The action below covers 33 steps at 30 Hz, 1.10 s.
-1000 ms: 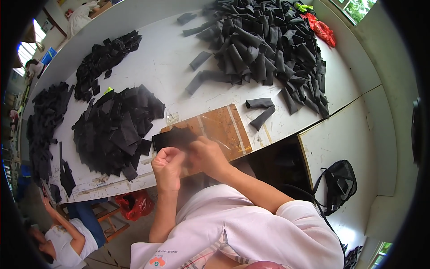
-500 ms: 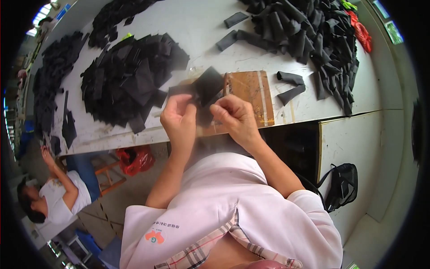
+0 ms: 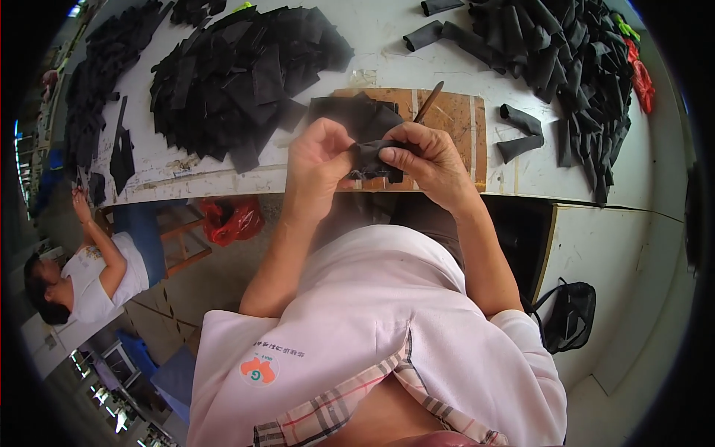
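Observation:
A small black fabric piece [image 3: 366, 158] is stretched between my two hands, just above the table's front edge. My left hand [image 3: 322, 158] pinches its left end between thumb and fingers. At the other end, my right hand [image 3: 424, 158] grips it with the thumb pressed on top. Beyond my fingers more black fabric pieces [image 3: 361, 112] lie on a brown board [image 3: 458, 123]. A thin dark pointed tool [image 3: 430, 100] rests on the board, partly hidden behind my right hand.
To the left is a large heap of flat black pieces [image 3: 238, 82]. A pile of rolled black pieces [image 3: 551, 59] covers the right side, near two loose rolls [image 3: 521, 130]. A red bag [image 3: 231, 221] is below the table edge. A co-worker [image 3: 97, 268] sits at far left.
My hands have come closer together on the fabric, which was held spread and blurred before. The pointed tool now shows on the board. The whole view has shifted slightly.

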{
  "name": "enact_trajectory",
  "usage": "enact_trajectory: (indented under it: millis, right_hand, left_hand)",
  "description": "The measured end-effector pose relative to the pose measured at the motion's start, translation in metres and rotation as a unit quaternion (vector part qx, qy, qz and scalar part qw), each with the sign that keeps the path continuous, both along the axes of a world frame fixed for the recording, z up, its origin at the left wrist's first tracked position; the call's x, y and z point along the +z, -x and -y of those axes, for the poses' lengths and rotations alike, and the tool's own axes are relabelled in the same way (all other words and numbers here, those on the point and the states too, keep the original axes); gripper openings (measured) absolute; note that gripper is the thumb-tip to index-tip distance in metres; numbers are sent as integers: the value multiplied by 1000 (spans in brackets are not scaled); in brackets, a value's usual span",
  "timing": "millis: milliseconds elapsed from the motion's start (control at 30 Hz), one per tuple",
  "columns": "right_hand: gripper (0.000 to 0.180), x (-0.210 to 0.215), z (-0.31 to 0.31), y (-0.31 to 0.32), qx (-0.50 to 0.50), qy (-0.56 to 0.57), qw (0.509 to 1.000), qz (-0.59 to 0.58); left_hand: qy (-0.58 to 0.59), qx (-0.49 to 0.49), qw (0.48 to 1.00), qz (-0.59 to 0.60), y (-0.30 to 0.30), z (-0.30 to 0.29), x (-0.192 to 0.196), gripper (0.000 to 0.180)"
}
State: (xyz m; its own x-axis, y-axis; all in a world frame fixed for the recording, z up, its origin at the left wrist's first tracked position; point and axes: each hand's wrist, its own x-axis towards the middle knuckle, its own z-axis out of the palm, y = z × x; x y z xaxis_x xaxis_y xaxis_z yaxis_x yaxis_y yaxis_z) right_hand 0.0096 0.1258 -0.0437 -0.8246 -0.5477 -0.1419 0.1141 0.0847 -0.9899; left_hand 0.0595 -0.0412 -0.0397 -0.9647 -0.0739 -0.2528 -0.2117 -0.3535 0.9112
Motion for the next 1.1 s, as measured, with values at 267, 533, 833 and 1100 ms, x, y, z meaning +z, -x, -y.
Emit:
enact_trajectory:
  millis: [267,533,833,1100]
  right_hand:
    - [18,9,16,-13,-210,-139,901,-354]
    - [16,14,20,-20,-189,29,981,-42]
    - [11,-8,26,-14,-242,-98,928,-267]
    - [8,-3,14,-17,-62,334,871,355]
  left_hand:
    - [84,39,996,10,5,-8,4,10]
    - [363,101,911,-169,0,-33,3,8]
    - [-32,110,993,-31,8,-21,-7,10]
    - [-1,31,999,10,9,-11,8,22]
